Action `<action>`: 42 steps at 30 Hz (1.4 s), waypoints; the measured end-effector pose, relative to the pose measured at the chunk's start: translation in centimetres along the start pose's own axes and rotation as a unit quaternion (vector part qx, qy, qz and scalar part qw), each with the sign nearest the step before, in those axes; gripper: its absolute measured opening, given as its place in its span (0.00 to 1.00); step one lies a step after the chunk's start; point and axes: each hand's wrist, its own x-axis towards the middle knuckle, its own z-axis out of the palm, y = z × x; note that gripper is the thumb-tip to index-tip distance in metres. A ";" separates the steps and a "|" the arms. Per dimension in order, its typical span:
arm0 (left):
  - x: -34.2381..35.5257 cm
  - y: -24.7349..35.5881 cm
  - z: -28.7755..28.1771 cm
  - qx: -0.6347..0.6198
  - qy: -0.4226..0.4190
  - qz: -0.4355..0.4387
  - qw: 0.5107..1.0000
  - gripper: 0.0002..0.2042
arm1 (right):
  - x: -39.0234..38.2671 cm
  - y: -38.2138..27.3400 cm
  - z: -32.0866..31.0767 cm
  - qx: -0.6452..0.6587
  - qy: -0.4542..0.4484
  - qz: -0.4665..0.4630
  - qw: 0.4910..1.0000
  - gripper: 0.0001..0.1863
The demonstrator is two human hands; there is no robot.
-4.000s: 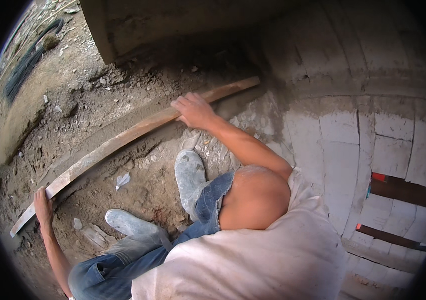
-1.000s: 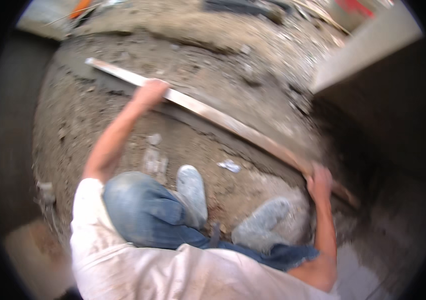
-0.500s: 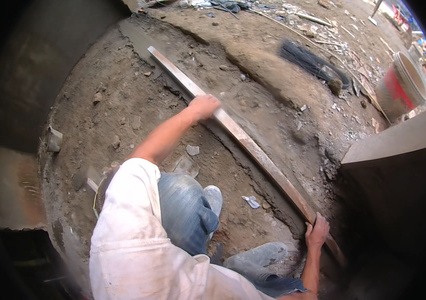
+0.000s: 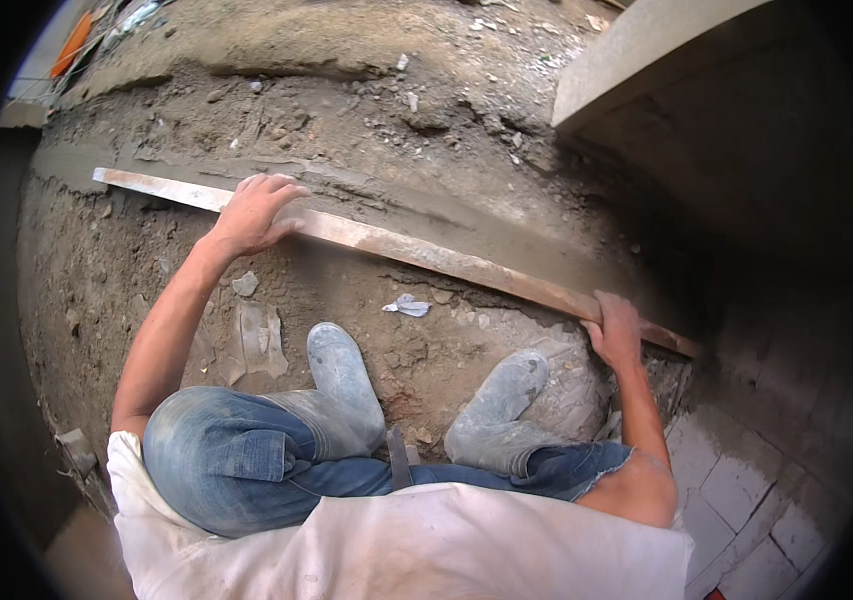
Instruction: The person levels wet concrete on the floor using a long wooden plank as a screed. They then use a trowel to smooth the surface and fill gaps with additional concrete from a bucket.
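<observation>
A long straight bar (image 4: 427, 258), pale and smeared with mud and rust-brown stains, lies across the ground before me, slanting down to the right. It rests along a band of smooth wet mortar (image 4: 507, 245). My left hand (image 4: 259, 215) is closed over the bar toward its left end, fingers across the top and thumb on the near side. Toward the right end, my right hand (image 4: 619, 328) grips it, fingers over the far edge. The bar's right tip sits in shadow. My knees are bent beneath, with grey mud-coated boots (image 4: 347, 385) near the bar.
A crumpled white scrap (image 4: 408, 305) and a flat broken piece (image 4: 261, 340) lie on the rough soil. A concrete slab edge (image 4: 607, 70) juts in at upper right, dark beneath. Pale tiles (image 4: 737, 480) show at lower right. An orange object (image 4: 73, 43) is far left.
My view has turned to the right, so the bar appears more nearly crosswise. Both hands keep hold of it, and the bucket at the right has left the view.
</observation>
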 end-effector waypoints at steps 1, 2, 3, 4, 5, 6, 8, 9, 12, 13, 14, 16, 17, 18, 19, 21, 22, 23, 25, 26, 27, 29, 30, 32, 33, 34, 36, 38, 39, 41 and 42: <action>1.7 1.4 -0.4 -0.044 -0.001 0.020 0.999 0.18 | 0.5 -1.1 -0.2 0.004 0.012 -0.016 1.000 0.33; 3.4 2.8 0.4 -0.080 -0.017 0.047 0.996 0.15 | 1.1 -2.7 -0.5 0.009 0.025 -0.036 0.999 0.34; 5.2 4.5 1.2 -0.114 -0.031 0.072 0.990 0.12 | 1.9 -4.0 -0.5 0.015 0.038 -0.059 0.997 0.34; 6.9 6.5 2.1 -0.093 -0.019 0.132 0.987 0.09 | 2.5 -4.9 -0.4 0.021 0.042 -0.062 0.997 0.34; 8.3 8.1 3.1 -0.066 -0.034 0.164 0.984 0.09 | 3.0 -5.8 0.0 0.026 0.045 -0.065 0.997 0.35; 9.5 9.3 4.4 -0.033 -0.030 0.178 0.983 0.11 | 3.3 -6.4 0.2 0.032 0.050 -0.069 0.996 0.35; 12.1 11.6 4.5 -0.015 -0.073 0.204 0.976 0.13 | 3.2 -6.4 1.2 0.038 0.063 -0.048 0.996 0.35; 12.8 12.1 4.8 -0.006 -0.096 0.216 0.972 0.15 | 3.2 -6.7 1.4 0.043 0.068 -0.038 0.996 0.35; 14.5 11.5 6.1 0.089 -0.103 0.262 0.956 0.18 | 2.7 -6.6 1.6 0.066 0.040 0.012 0.997 0.34; 14.5 11.1 6.3 0.111 -0.091 0.279 0.949 0.18 | 2.7 -6.5 1.6 0.069 0.048 0.009 0.996 0.35; 14.4 10.7 6.5 0.130 -0.093 0.275 0.948 0.18 | 2.8 -6.4 1.6 0.072 0.056 0.005 0.996 0.35; 14.5 10.9 6.7 0.109 -0.097 0.256 0.956 0.18 | 2.5 -6.2 1.6 0.076 0.060 0.012 0.995 0.35; 14.4 11.0 6.8 0.099 -0.100 0.245 0.959 0.18 | 2.4 -6.2 1.5 0.077 0.057 0.019 0.995 0.35; 14.4 11.1 6.4 0.101 -0.107 0.238 0.960 0.18 | 2.4 -6.1 1.5 0.078 0.057 0.024 0.995 0.35; 14.3 10.9 6.4 0.093 -0.092 0.237 0.963 0.18 | 2.4 -6.0 1.6 0.073 0.058 0.024 0.995 0.35; 13.8 10.5 6.3 0.079 -0.063 0.231 0.968 0.18 | 2.4 -5.8 2.0 0.063 0.062 0.020 0.996 0.34; 13.7 10.5 6.2 0.064 -0.056 0.221 0.972 0.18 | 2.4 -5.7 2.1 0.063 0.059 0.023 0.996 0.35; 13.9 10.5 6.3 0.068 -0.052 0.222 0.971 0.18 | 2.4 -5.6 2.1 0.062 0.056 0.026 0.996 0.35; 14.1 10.4 6.7 0.078 -0.047 0.222 0.971 0.18 | 2.5 -5.8 2.3 0.066 0.053 0.027 0.996 0.35; 14.1 10.4 6.9 0.065 -0.043 0.216 0.973 0.19 | 2.5 -5.9 2.3 0.067 0.053 0.027 0.996 0.35; 14.2 10.6 7.1 0.051 -0.038 0.211 0.975 0.19 | 2.5 -5.8 2.3 0.067 0.054 0.027 0.996 0.35; 14.5 11.0 7.4 0.043 -0.034 0.199 0.978 0.19 | 2.4 -5.7 2.4 0.059 0.054 0.026 0.996 0.35; 14.7 11.2 7.4 0.049 -0.037 0.193 0.979 0.19 | 2.4 -5.7 2.4 0.054 0.054 0.027 0.997 0.35; 15.0 11.2 7.3 0.049 -0.056 0.183 0.980 0.18 | 2.5 -5.8 2.4 0.048 0.059 0.025 0.997 0.35; 15.2 11.2 7.1 0.044 -0.074 0.179 0.980 0.17 | 2.6 -5.8 2.3 0.045 0.061 0.025 0.997 0.35; 15.4 11.2 6.9 0.039 -0.091 0.174 0.980 0.16 | 2.6 -5.9 2.3 0.051 0.060 0.025 0.997 0.34; 15.7 11.3 6.6 0.011 -0.121 0.159 0.980 0.15 | 2.6 -6.0 2.2 0.064 0.058 0.026 0.996 0.34; 15.7 11.4 6.7 -0.004 -0.131 0.153 0.979 0.14 | 2.5 -5.9 2.3 0.062 0.058 0.024 0.996 0.34; 15.7 11.4 6.9 -0.004 -0.125 0.156 0.980 0.14 | 2.5 -5.8 2.3 0.060 0.059 0.023 0.996 0.34; 15.6 11.3 7.2 0.007 -0.116 0.168 0.979 0.14 | 2.5 -5.9 2.3 0.058 0.056 0.026 0.996 0.34; 15.6 11.2 7.2 0.019 -0.113 0.177 0.977 0.14 | 2.5 -5.9 2.4 0.057 0.054 0.027 0.997 0.34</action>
